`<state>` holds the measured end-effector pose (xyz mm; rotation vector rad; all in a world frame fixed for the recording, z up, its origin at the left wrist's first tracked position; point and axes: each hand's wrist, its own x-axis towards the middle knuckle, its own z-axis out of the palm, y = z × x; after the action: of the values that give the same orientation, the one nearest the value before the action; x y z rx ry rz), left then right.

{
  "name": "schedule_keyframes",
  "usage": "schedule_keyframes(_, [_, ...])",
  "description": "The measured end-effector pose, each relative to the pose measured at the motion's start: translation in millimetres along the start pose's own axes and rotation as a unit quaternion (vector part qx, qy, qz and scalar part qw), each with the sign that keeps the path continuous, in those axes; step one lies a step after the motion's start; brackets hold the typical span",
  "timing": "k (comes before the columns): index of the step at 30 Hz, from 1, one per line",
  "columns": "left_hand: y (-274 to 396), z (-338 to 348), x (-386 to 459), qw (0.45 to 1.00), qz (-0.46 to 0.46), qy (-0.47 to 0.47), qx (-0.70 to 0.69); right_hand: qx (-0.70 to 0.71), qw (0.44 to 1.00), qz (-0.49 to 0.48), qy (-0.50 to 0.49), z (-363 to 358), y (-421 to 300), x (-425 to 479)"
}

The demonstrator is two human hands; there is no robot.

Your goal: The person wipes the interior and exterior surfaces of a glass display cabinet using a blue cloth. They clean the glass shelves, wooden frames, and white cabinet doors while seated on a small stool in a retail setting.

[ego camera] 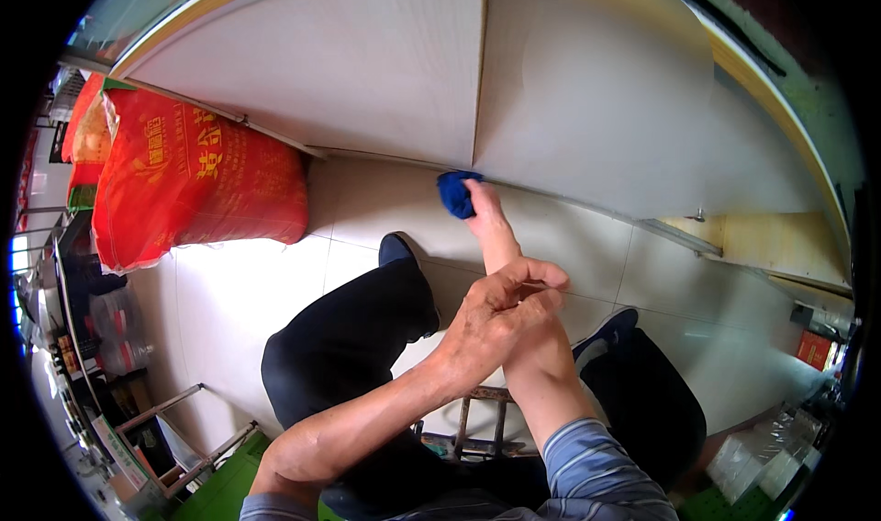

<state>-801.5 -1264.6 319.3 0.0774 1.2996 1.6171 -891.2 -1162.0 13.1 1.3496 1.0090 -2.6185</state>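
My right hand [486, 203] grips a bunched blue cloth [455, 194] at the foot of a pale cabinet door [385, 73], beside the lower end of the seam between two panels. Crossing over the right forearm, my left hand [506, 304] has its fingers curled above that arm; no object shows in it, and its palm is hidden. Below both hands lies the light tiled floor [440, 239], with my dark-shod feet on either side.
A large red printed sack [206, 177] stands at the left, against the cabinet. An open lower compartment [778, 242] shows at the right. Racks and plastic bottles [120, 328] line the left rim. Clear plastic packages [764, 452] lie at lower right. A metal frame [482, 418] stands between my legs.
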Motion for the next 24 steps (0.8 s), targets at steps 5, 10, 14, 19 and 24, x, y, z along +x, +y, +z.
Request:
schedule_keyframes(5, [-10.6,-7.3,4.2,0.991,0.048,0.113,-0.053,-0.186,0.952,-0.122,-0.210,12.8,-44.1,-101.7])
schedule_keyframes(10, [-9.6,-11.2,5.4,0.953,0.137,0.250,-0.105,-0.275,0.928,-0.171,-0.183,0.2,-106.5,-191.9])
schedule_keyframes(14, [-9.5,5.2,6.9,0.974,0.105,0.194,-0.047,-0.476,0.798,-0.361,-0.074,-22.6,-156.0,-246.6])
schedule_keyframes(19, [-11.1,28.9,4.7,0.991,0.103,0.025,-0.087,-0.574,0.687,-0.445,-0.024,-27.5,-165.2,-329.9])
schedule_keyframes(24, [-13.2,49.7,2.0,0.994,0.066,-0.051,-0.077,-0.483,0.770,-0.416,-0.012,-57.3,-152.2,-367.9])
